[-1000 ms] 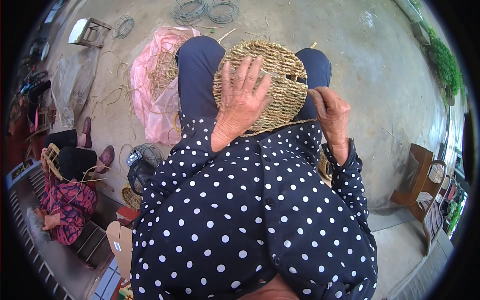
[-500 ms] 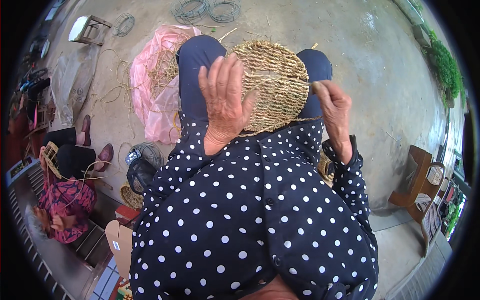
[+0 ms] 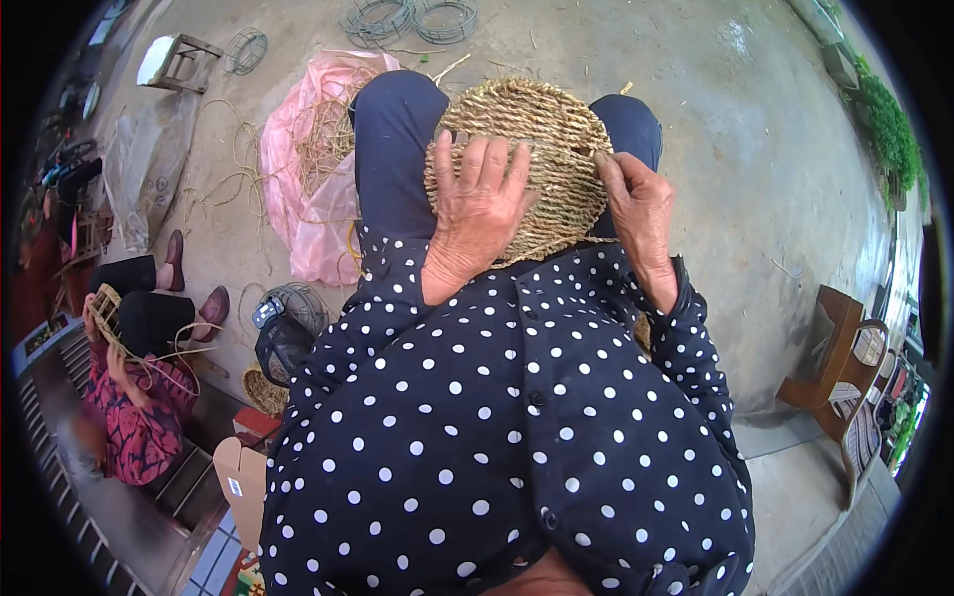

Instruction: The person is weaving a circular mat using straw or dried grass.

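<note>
A round woven straw piece [image 3: 532, 114], made of close rows of twisted cord, rests on my lap between my knees. My left hand [image 3: 475, 221] lies across its left half with the fingers spread, pressing on the rows. At its right rim my right hand [image 3: 641, 207] is closed in a pinch, thumb against forefinger, on a straw cord [image 3: 600, 239] whose loose length shows below the hand. The pinched end itself is mostly hidden by the fingertips. A narrow dark gap shows in the weave beside them.
A pink plastic sheet [image 3: 286, 184] with tangled straw cord [image 3: 328, 129] lies left of my knees. Wire rings [image 3: 445, 20] and a small stool [image 3: 179, 62] stand farther off. Another person [image 3: 139, 397] sits at left with a basket frame. A wooden chair [image 3: 830, 348] is at right.
My right hand has come left to the rim of the woven piece. My left hand has slid right and slightly down over the rows, its fingers now more spread.
</note>
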Demonstrator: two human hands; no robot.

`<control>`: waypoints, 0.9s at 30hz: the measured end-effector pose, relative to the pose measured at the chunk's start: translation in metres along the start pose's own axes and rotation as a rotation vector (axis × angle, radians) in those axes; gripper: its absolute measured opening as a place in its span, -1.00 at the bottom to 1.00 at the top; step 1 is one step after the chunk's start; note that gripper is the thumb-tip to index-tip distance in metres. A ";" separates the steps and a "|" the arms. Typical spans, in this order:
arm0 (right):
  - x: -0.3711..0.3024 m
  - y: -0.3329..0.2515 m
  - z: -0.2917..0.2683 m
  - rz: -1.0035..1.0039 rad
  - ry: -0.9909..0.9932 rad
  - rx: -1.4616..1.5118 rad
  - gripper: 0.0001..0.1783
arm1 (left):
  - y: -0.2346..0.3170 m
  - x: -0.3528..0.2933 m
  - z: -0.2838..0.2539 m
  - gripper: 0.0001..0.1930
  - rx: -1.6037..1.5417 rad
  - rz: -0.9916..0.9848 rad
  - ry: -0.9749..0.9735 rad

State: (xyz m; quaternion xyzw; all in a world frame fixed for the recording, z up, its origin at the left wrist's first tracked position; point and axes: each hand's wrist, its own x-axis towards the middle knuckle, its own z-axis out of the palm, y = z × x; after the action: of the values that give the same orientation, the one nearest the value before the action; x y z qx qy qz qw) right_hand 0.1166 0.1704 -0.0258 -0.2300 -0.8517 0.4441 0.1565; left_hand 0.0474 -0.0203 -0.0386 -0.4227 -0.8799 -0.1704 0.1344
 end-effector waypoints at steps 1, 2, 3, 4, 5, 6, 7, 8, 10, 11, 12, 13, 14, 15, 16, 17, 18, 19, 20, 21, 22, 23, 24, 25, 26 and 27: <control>-0.001 -0.001 -0.001 0.000 -0.001 0.000 -0.76 | 0.002 0.002 0.000 -0.42 0.036 0.006 -0.006; -0.002 -0.004 -0.003 -0.018 -0.025 -0.020 -0.76 | 0.003 0.004 -0.001 -0.43 0.073 0.011 -0.011; -0.003 -0.007 -0.005 -0.037 -0.050 -0.039 -0.77 | 0.004 0.008 -0.002 -0.43 0.073 0.011 -0.011; -0.004 -0.012 -0.007 -0.036 -0.049 -0.039 -0.77 | 0.007 0.014 -0.006 -0.44 0.066 -0.001 -0.024; -0.005 -0.018 -0.008 -0.083 -0.077 -0.079 -0.79 | 0.008 0.018 -0.007 -0.46 0.058 -0.013 -0.036; -0.005 -0.021 -0.008 -0.129 -0.105 -0.118 -0.80 | 0.007 0.021 -0.002 -0.53 0.057 -0.014 -0.026; -0.005 -0.020 -0.006 -0.201 -0.118 -0.153 -0.82 | 0.006 0.024 0.000 -0.53 0.059 -0.014 -0.023; -0.004 -0.022 -0.002 -0.272 -0.102 -0.186 -0.83 | 0.005 0.028 0.002 -0.57 0.070 -0.027 -0.037; 0.000 -0.028 0.006 -0.397 -0.100 -0.297 -0.84 | 0.000 0.034 0.006 -0.65 0.078 -0.042 -0.057; 0.003 -0.029 0.010 -0.428 -0.116 -0.329 -0.85 | -0.003 0.033 0.003 -0.68 0.006 -0.021 -0.014; 0.004 -0.030 0.014 -0.458 -0.133 -0.361 -0.85 | -0.007 0.031 -0.001 -0.70 -0.066 -0.002 0.028; 0.007 -0.032 0.016 -0.461 -0.152 -0.398 -0.85 | -0.013 0.027 -0.005 -0.72 -0.067 0.019 0.075; 0.009 -0.033 0.019 -0.463 -0.155 -0.396 -0.85 | -0.019 0.020 -0.010 -0.72 -0.076 0.006 0.135; 0.011 -0.034 0.022 -0.451 -0.163 -0.368 -0.85 | -0.026 0.014 -0.013 -0.70 -0.085 -0.007 0.193; 0.011 -0.035 0.025 -0.438 -0.174 -0.341 -0.85 | -0.033 0.010 -0.020 -0.68 -0.099 -0.070 0.257; 0.012 -0.036 0.027 -0.417 -0.197 -0.341 -0.85 | -0.043 0.008 -0.024 -0.67 -0.180 -0.138 0.274; 0.013 -0.037 0.029 -0.420 -0.203 -0.342 -0.85 | -0.053 0.007 -0.026 -0.66 -0.262 -0.206 0.291; 0.014 -0.037 0.033 -0.441 -0.212 -0.293 -0.85 | -0.059 0.008 -0.028 -0.64 -0.295 -0.265 0.291; 0.015 -0.036 0.036 -0.462 -0.221 -0.245 -0.84 | -0.062 0.009 -0.030 -0.63 -0.382 -0.310 0.247; 0.016 -0.035 0.036 -0.380 -0.311 -0.220 -0.81 | -0.066 0.010 -0.031 -0.62 -0.470 -0.352 0.202; 0.019 -0.033 0.037 -0.387 -0.318 -0.219 -0.81 | -0.069 0.011 -0.030 -0.57 -0.493 -0.373 0.174; 0.023 -0.030 0.037 -0.296 -0.423 -0.158 -0.78 | -0.074 0.013 -0.029 -0.57 -0.490 -0.380 0.180; 0.025 -0.029 0.038 -0.203 -0.526 -0.099 -0.75 | -0.081 0.016 -0.029 -0.54 -0.612 -0.409 0.059; 0.028 -0.039 0.036 -0.059 -0.637 0.042 -0.67 | -0.088 0.019 -0.029 -0.51 -0.734 -0.440 -0.063; 0.031 -0.042 0.033 -0.039 -0.677 0.034 -0.64 | -0.096 0.027 -0.030 -0.45 -0.694 -0.379 -0.126; 0.034 -0.045 0.030 -0.020 -0.717 0.025 -0.61 | -0.101 0.037 -0.030 -0.45 -0.710 -0.337 -0.172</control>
State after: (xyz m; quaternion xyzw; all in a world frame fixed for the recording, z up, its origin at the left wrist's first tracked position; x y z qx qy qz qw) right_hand 0.0622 0.1451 -0.0032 -0.0492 -0.8492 0.5053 -0.1451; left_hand -0.0520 -0.0659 -0.0156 -0.3056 -0.8314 -0.4473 -0.1239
